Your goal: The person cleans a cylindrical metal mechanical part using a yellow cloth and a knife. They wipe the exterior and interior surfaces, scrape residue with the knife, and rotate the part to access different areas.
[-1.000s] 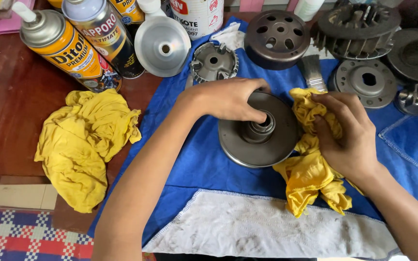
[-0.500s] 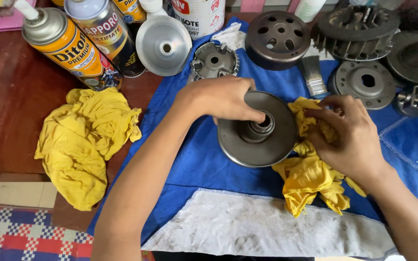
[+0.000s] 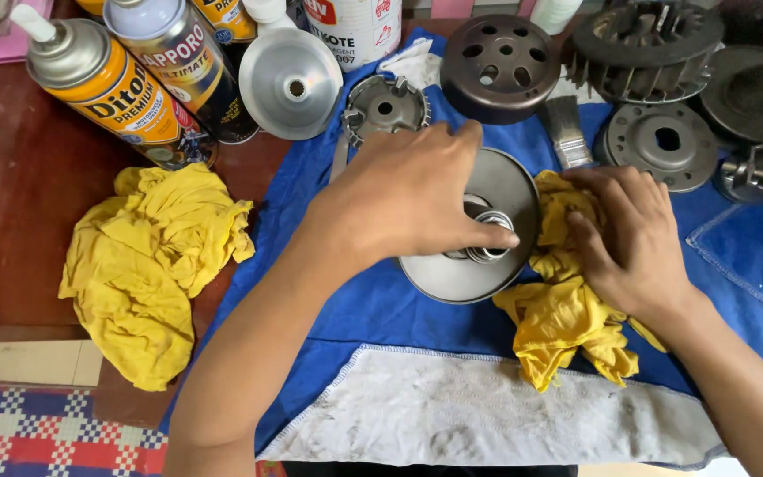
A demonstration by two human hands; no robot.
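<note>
A round grey metal pulley disc [image 3: 452,269] is seen at the middle of the blue cloth [image 3: 373,300], covered by the left hand [image 3: 408,199], whose fingers are pinched around its raised central hub [image 3: 487,238]. Just right of the disc, a crumpled yellow rag [image 3: 567,318] is pressed against its rim by the right hand [image 3: 633,238], fingers curled and held together. A second yellow rag [image 3: 147,265] is left well apart at the left.

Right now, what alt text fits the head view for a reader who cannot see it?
The left hand grips a grey metal pulley disc by its hub on a blue cloth, while the right hand presses a yellow rag against its edge. Spray cans and engine parts lie behind.
</note>
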